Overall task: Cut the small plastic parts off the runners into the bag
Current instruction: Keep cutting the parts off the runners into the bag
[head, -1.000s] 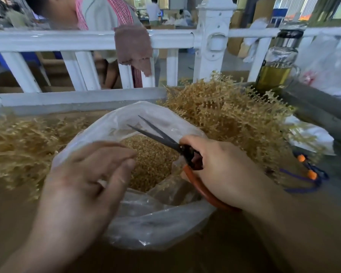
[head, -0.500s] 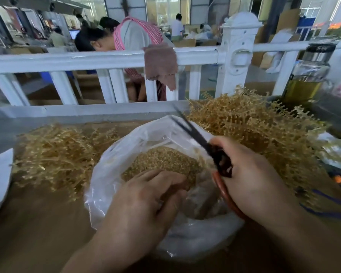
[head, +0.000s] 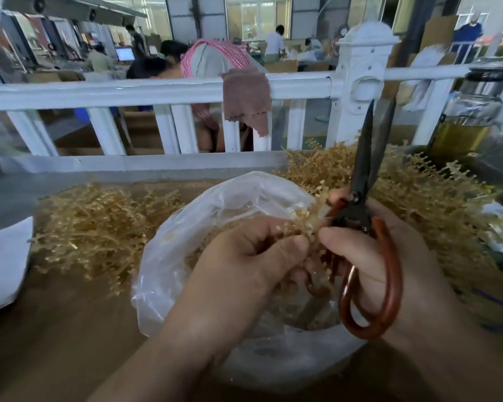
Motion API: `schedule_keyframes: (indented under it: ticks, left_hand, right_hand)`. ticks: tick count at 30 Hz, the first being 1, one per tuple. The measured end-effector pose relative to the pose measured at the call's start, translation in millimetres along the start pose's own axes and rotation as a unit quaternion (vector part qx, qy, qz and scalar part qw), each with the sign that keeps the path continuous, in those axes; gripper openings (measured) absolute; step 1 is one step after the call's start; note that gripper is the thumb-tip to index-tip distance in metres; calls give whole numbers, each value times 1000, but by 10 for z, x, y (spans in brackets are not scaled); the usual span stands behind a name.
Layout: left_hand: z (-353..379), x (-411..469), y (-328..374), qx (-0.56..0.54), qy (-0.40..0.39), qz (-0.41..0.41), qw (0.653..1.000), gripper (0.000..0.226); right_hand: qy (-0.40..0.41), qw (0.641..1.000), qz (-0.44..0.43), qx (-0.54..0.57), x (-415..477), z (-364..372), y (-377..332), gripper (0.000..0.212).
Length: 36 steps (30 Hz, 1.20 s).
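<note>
With the left hand's (head: 244, 265) grip pinched on a runner sprig (head: 305, 221) over the open bag (head: 186, 227) and the right hand's (head: 424, 271) grip clamped on upright, slightly parted scissors (head: 360, 169) just beside it, a hurried snip risked nicking the thumb (head: 294, 246) or flinging cut bits outside the bag.

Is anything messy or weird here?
The scissors in the right hand point straight up, away from the runner that the left hand pinches over the bag. A brown cloth hangs over the white railing.
</note>
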<state>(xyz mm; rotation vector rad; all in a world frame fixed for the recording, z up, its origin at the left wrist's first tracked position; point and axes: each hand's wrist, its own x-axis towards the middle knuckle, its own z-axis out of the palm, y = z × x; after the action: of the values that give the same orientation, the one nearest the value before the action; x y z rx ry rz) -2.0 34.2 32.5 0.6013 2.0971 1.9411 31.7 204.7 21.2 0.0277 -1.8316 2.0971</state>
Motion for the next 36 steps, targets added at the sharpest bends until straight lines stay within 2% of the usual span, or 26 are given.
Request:
schedule_keyframes:
  ticks: [4, 8, 11, 15, 18, 21, 25, 32, 36]
  left_hand:
    - [6, 0, -152, -11, 60, 27, 998, 10]
    - [-69, -24, -217, 9, 81, 61, 995, 3]
    - [-99, -42, -177, -4, 49, 66, 997, 10]
    - [-120, -71, -138, -19, -32, 49, 998, 15]
    - [-121, -52, -146, -2, -8, 49, 999, 25]
    - [-115, -20, -166, -47, 16, 56, 997, 26]
    - [-147, 0, -235, -113, 0, 67, 991, 24]
    - [-115, 26, -263, -205, 20, 49, 977, 29]
    - [-99, 9, -225, -224, 3, 65, 972, 26]
  right_hand:
    - [-8, 998, -13, -64, 4, -6, 22, 38]
    - [-10, 999, -32, -30, 5, -9, 30, 46]
    - [16, 997, -55, -48, 20, -31, 27, 50]
    - [14, 987, -76, -141, 28, -59, -12, 46]
    - [-13, 975, -104, -196, -14, -63, -54, 45]
    - [-61, 969, -89, -222, -69, -35, -72, 48]
    - [-107, 973, -62, -193, -96, 13, -65, 45]
    - [-99, 988, -36, -110, -100, 26, -45, 41]
    - [-89, 995, -20, -50, -92, 32, -56, 42]
